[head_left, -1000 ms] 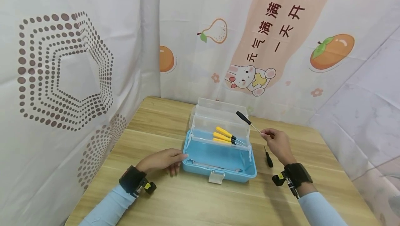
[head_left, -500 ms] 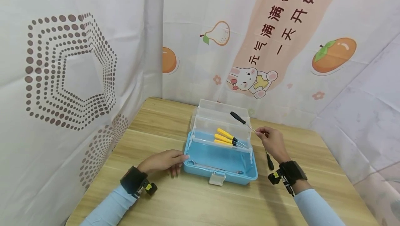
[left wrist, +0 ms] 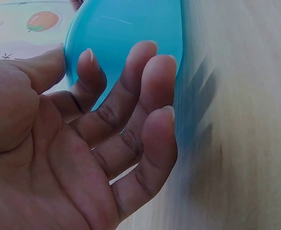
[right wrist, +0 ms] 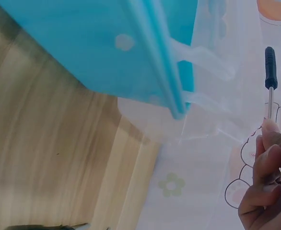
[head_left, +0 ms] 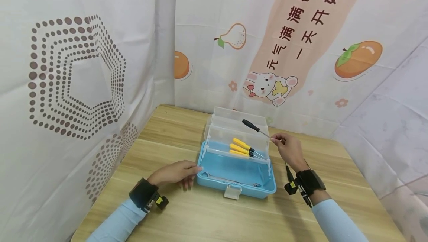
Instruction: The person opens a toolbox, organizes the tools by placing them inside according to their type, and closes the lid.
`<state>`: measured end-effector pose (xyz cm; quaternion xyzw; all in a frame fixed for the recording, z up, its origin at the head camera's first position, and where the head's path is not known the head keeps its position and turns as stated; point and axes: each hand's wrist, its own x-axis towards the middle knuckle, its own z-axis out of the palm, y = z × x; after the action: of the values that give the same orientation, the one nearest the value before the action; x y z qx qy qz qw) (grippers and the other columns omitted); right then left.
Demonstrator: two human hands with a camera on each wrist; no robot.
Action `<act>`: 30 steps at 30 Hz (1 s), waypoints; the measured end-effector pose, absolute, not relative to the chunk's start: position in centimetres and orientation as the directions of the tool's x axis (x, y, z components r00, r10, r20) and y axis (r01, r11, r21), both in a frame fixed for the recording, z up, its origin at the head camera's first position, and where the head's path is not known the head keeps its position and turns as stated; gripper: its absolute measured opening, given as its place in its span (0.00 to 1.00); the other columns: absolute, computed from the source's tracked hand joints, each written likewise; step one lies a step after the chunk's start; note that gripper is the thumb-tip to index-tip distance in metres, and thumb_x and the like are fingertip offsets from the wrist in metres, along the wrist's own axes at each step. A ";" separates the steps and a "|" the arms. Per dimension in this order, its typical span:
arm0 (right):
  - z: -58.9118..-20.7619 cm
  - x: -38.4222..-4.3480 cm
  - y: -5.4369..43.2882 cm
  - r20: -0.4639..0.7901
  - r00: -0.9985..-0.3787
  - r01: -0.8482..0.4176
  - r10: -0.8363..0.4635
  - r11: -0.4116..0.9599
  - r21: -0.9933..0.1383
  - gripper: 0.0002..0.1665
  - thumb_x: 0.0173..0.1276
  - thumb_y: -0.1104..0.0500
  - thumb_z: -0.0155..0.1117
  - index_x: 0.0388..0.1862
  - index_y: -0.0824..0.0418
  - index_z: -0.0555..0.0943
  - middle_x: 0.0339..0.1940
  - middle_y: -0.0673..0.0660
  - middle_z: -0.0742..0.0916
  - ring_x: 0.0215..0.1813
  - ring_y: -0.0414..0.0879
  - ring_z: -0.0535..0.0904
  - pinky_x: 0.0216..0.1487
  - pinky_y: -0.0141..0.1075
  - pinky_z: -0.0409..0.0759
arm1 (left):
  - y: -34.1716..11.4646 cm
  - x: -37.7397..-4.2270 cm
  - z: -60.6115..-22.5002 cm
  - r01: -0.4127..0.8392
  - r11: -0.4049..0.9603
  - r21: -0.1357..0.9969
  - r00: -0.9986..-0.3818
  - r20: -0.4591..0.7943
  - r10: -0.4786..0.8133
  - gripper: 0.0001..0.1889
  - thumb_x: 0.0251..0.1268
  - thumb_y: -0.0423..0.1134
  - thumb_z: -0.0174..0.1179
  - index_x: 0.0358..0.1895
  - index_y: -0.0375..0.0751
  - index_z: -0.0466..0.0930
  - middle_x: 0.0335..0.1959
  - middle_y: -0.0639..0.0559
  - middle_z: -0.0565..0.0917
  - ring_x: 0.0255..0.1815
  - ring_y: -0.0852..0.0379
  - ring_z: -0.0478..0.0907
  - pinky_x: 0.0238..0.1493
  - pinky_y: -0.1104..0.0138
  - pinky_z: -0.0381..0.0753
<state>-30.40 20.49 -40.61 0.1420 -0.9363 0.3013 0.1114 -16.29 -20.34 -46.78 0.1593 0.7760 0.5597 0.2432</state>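
Note:
My right hand (head_left: pixel 289 149) pinches a black-handled screwdriver (head_left: pixel 250 125) by its thin metal shaft, handle pointing up and left. It is held above the right side of a light-blue toolbox (head_left: pixel 235 190), which stands with its clear lid (head_left: pixel 234 115) raised. In the right wrist view the screwdriver (right wrist: pixel 271 72) stands handle upward from the fingertips. My left hand (head_left: pixel 177 171) has its thumb on the box's left rim, the other fingers loosely bent beside the outer wall. A clear tray in the box bears yellow-handled screwdrivers (head_left: pixel 239 148). A metal wrench (head_left: pixel 230 179) lies on the box floor.
Another black screwdriver (head_left: pixel 289 174) lies on the wooden table (head_left: pixel 214 219) right of the box, partly hidden by the right wrist strap. The box's front latch (head_left: pixel 232 192) hangs down. Printed curtains (head_left: pixel 200 67) stand behind the table and at both sides.
My right hand has moved left with the screwdriver, bringing its handle farther over the raised lid. The left hand stays at the rim. The head view has shifted slightly.

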 end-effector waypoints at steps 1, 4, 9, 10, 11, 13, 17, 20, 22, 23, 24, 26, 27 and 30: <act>-40.6 -30.5 20.4 0.293 -0.934 -0.335 -0.203 0.776 -0.534 0.09 0.79 0.58 0.63 0.43 0.62 0.86 0.23 0.54 0.77 0.22 0.47 0.67 0.21 0.34 0.62 | -20.3 -16.3 -46.8 -0.026 0.321 0.947 -0.830 -0.199 0.520 0.27 0.84 0.55 0.47 0.35 0.32 0.75 0.27 0.42 0.83 0.23 0.52 0.81 0.25 0.64 0.80; -40.4 -30.6 20.0 0.294 -0.932 -0.343 -0.210 0.774 -0.532 0.09 0.78 0.59 0.63 0.43 0.62 0.86 0.23 0.54 0.78 0.23 0.47 0.68 0.20 0.34 0.62 | -20.3 -16.3 -46.9 -0.025 0.321 0.947 -0.829 -0.199 0.523 0.28 0.84 0.55 0.47 0.36 0.30 0.75 0.27 0.43 0.83 0.23 0.51 0.82 0.25 0.64 0.80; -40.3 -30.8 19.6 0.313 -0.923 -0.362 -0.224 0.779 -0.512 0.08 0.78 0.60 0.64 0.42 0.63 0.86 0.26 0.56 0.81 0.24 0.47 0.69 0.21 0.34 0.64 | -20.2 -16.2 -47.0 -0.026 0.318 0.948 -0.826 -0.199 0.527 0.28 0.84 0.55 0.47 0.38 0.27 0.74 0.27 0.42 0.83 0.23 0.50 0.82 0.24 0.64 0.80; -40.3 -30.8 19.5 0.320 -0.919 -0.371 -0.230 0.779 -0.506 0.08 0.77 0.60 0.64 0.42 0.63 0.86 0.28 0.57 0.82 0.25 0.47 0.70 0.22 0.35 0.64 | -20.2 -16.2 -47.0 -0.026 0.317 0.948 -0.826 -0.199 0.528 0.28 0.84 0.55 0.47 0.37 0.28 0.74 0.27 0.42 0.83 0.23 0.50 0.82 0.24 0.64 0.80; -40.2 -30.9 19.4 0.328 -0.915 -0.379 -0.235 0.779 -0.500 0.07 0.77 0.61 0.64 0.41 0.63 0.86 0.29 0.57 0.83 0.25 0.47 0.70 0.23 0.35 0.65 | -20.2 -16.2 -47.0 -0.026 0.318 0.948 -0.825 -0.200 0.528 0.28 0.84 0.55 0.47 0.37 0.28 0.74 0.27 0.42 0.83 0.23 0.50 0.82 0.24 0.64 0.80; -40.1 -31.0 19.2 0.340 -0.908 -0.393 -0.244 0.778 -0.491 0.07 0.77 0.61 0.64 0.41 0.64 0.86 0.31 0.59 0.85 0.26 0.48 0.70 0.25 0.36 0.66 | -20.2 -16.2 -46.9 -0.024 0.320 0.947 -0.826 -0.199 0.528 0.28 0.84 0.55 0.47 0.37 0.29 0.75 0.27 0.42 0.83 0.22 0.50 0.82 0.24 0.63 0.81; -39.9 -31.3 18.9 0.357 -0.901 -0.404 -0.246 0.776 -0.485 0.07 0.77 0.61 0.64 0.41 0.63 0.87 0.36 0.61 0.87 0.28 0.48 0.71 0.28 0.37 0.67 | -20.2 -16.3 -46.8 -0.014 0.320 0.947 -0.825 -0.192 0.531 0.27 0.84 0.54 0.47 0.36 0.29 0.74 0.27 0.41 0.83 0.22 0.49 0.82 0.25 0.62 0.82; -39.9 -31.3 18.7 0.362 -0.900 -0.405 -0.242 0.773 -0.489 0.07 0.76 0.62 0.65 0.42 0.63 0.88 0.40 0.61 0.88 0.27 0.48 0.71 0.27 0.37 0.67 | -20.2 -16.4 -46.9 -0.010 0.318 0.948 -0.822 -0.189 0.537 0.27 0.84 0.54 0.46 0.36 0.30 0.74 0.27 0.42 0.83 0.22 0.50 0.81 0.25 0.63 0.82; -39.9 -31.4 18.5 0.368 -0.897 -0.410 -0.245 0.773 -0.484 0.06 0.76 0.62 0.66 0.43 0.63 0.89 0.42 0.60 0.88 0.27 0.48 0.71 0.27 0.37 0.67 | -20.2 -16.4 -47.0 -0.009 0.321 0.947 -0.821 -0.190 0.539 0.27 0.84 0.54 0.46 0.36 0.30 0.75 0.27 0.42 0.83 0.22 0.51 0.81 0.25 0.63 0.81; -40.0 -31.4 18.5 0.372 -0.895 -0.414 -0.248 0.773 -0.481 0.06 0.76 0.63 0.66 0.44 0.63 0.89 0.43 0.61 0.87 0.28 0.48 0.71 0.28 0.37 0.67 | -20.2 -16.5 -47.1 -0.009 0.321 0.947 -0.820 -0.191 0.539 0.27 0.84 0.54 0.46 0.36 0.30 0.75 0.27 0.43 0.83 0.22 0.51 0.81 0.25 0.64 0.81; -40.0 -31.4 18.4 0.374 -0.893 -0.417 -0.249 0.771 -0.482 0.07 0.75 0.63 0.66 0.44 0.63 0.89 0.43 0.61 0.87 0.28 0.48 0.71 0.28 0.37 0.67 | -20.2 -16.5 -47.1 -0.009 0.323 0.946 -0.820 -0.192 0.539 0.27 0.84 0.54 0.46 0.36 0.30 0.75 0.27 0.43 0.83 0.22 0.52 0.81 0.25 0.64 0.81; -40.1 -31.4 18.4 0.379 -0.891 -0.420 -0.249 0.768 -0.483 0.07 0.75 0.63 0.66 0.45 0.63 0.89 0.44 0.61 0.87 0.29 0.47 0.71 0.28 0.37 0.67 | -20.2 -16.4 -47.1 -0.008 0.327 0.945 -0.821 -0.193 0.537 0.27 0.84 0.54 0.46 0.36 0.30 0.75 0.27 0.43 0.83 0.22 0.52 0.81 0.25 0.64 0.81; -40.1 -31.4 18.3 0.380 -0.891 -0.421 -0.248 0.766 -0.486 0.07 0.75 0.63 0.66 0.45 0.62 0.89 0.45 0.61 0.87 0.29 0.47 0.71 0.28 0.37 0.67 | -20.2 -16.4 -47.0 -0.006 0.329 0.944 -0.823 -0.192 0.535 0.27 0.84 0.54 0.46 0.36 0.29 0.75 0.27 0.43 0.83 0.22 0.52 0.81 0.25 0.64 0.81; -40.2 -31.4 18.5 0.378 -0.895 -0.418 -0.238 0.746 -0.519 0.08 0.76 0.62 0.66 0.47 0.62 0.89 0.47 0.61 0.88 0.27 0.46 0.71 0.25 0.35 0.67 | -20.3 -16.3 -46.8 -0.007 0.329 0.944 -0.827 -0.191 0.530 0.27 0.84 0.54 0.46 0.36 0.29 0.75 0.27 0.42 0.83 0.22 0.51 0.81 0.25 0.63 0.81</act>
<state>-31.42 18.47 -40.17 0.1776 -0.9229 0.3093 0.1452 -16.34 -20.25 -46.83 0.1679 0.7786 0.5541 0.2420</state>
